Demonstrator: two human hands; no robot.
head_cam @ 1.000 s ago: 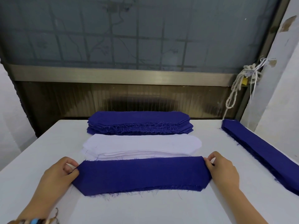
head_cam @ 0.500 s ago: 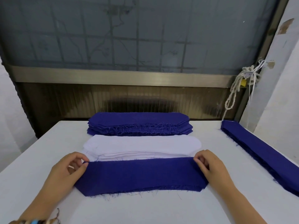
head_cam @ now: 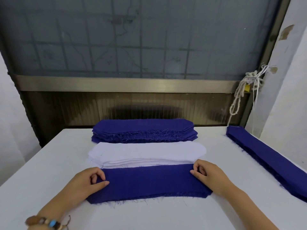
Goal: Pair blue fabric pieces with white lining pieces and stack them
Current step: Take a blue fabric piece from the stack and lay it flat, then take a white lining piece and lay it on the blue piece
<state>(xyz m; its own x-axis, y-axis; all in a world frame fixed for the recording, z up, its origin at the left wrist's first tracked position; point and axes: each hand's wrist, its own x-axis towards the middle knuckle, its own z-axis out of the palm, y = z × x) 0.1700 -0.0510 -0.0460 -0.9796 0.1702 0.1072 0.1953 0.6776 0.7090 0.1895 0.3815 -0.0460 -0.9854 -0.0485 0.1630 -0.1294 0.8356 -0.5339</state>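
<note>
A long blue fabric piece (head_cam: 149, 182) lies flat on the white table (head_cam: 49, 163) in front of me. My left hand (head_cam: 86, 183) pinches its left end, thumb on top. My right hand (head_cam: 209, 175) pinches its right end with curled fingers. Just behind it sits a stack of white lining pieces (head_cam: 146, 151); the blue piece's far edge overlaps the stack's near edge. Behind that is a thick stack of blue fabric pieces (head_cam: 144, 130) with frayed edges.
A long stack of blue pieces (head_cam: 265, 156) runs diagonally along the table's right side. A window frame (head_cam: 126, 85) and dark panel stand behind the table's far edge. White cord (head_cam: 239, 95) hangs at the right by a white wall.
Both hands have slid inward along the blue piece's ends and gathered them. The piece now looks shorter between my hands, with its far edge closer to the white stack.
</note>
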